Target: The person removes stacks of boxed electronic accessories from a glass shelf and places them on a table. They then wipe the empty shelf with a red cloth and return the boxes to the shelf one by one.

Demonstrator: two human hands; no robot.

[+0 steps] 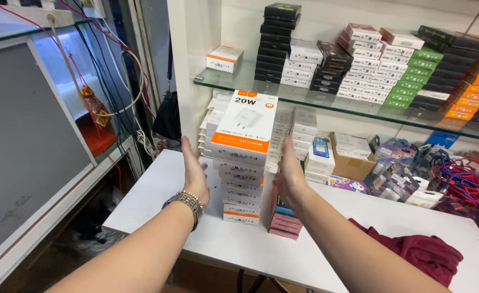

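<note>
At the centre of the white table [158,190], a tall stack of white-and-orange boxes [241,184] is flanked by both hands. The left hand [194,172] is laid flat against the stack's 9 o'clock side, fingers together and pointing up, a metal watch [184,202] on the wrist. The right hand [289,172] is pressed to the 3 o'clock side, palm inward, fingers extended; neither hand is curled closed, both are spread as flat plates squeezing the stack between them. The top box [246,126] is tilted up toward the camera and looks loose. A short pile of pink boxes [284,223] is seen at 4 o'clock of the stack base, just beside it. A maroon cloth [426,255] lies at 4 o'clock, well apart. More boxes are stacked on the glass shelf [304,100] at 12 o'clock; tangled cables [462,182] at 2 o'clock.

Handling judged: thin cardboard cartons, light each, stiff but crushable, glossy so likely slippery between layers. A column like this is prone to buckle sideways; it is best gripped low and mid on opposite flat faces with even inward pressure, or supported underneath the bottom box.
</note>
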